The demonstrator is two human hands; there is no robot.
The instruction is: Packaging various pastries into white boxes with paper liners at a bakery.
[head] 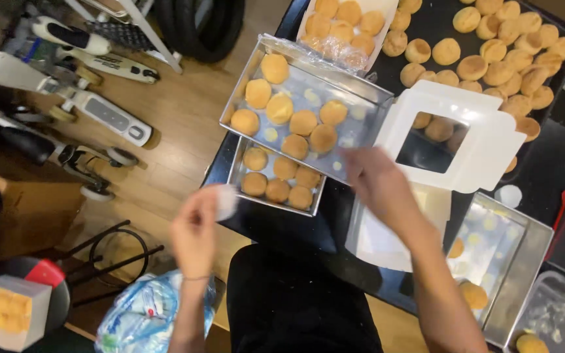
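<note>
My left hand (197, 225) pinches a small white paper liner (226, 201) off the table's left edge. My right hand (377, 180) hovers, blurred, fingers apart and holding nothing, over an open white windowed box (485, 140) whose base (377, 242) lies below it. Two stacked metal trays (367, 108) with several golden buns (303, 122) sit just left of that hand. A large black tray (560, 140) at the top right is covered with more buns.
A white carton of buns (344, 29) stands at the top. Metal trays (521, 261) with few buns lie at the lower right. Scooters (93, 108) and a stool (109, 258) stand on the wooden floor; a plastic bag (145, 317) lies below.
</note>
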